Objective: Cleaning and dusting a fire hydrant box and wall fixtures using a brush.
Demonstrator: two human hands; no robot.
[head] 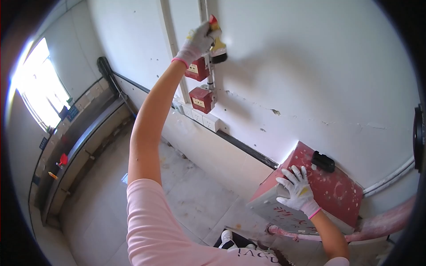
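My left hand (199, 41), in a white knit glove with yellow stains, is raised at the white wall. It grips a paintbrush (218, 45) with a red and yellow handle, its dark bristles pointing down. Just below, two red wall-mounted call-point boxes (201, 99) sit one under the other beside conduit (210, 79). My right hand (298, 193), in a similar glove, rests spread on the edge of a red metal cabinet (336, 189) spotted with white. Next to its fingers, a black plastic object (322, 162) lies on the cabinet top.
White sockets (203, 120) line the wall above a dark trim strip (246, 149). A pinkish-red pipe (382, 216) runs by the cabinet. A long trough (90, 133) stands below the bright window (43, 86). My feet are near the cabinet, on a dark surface (241, 240).
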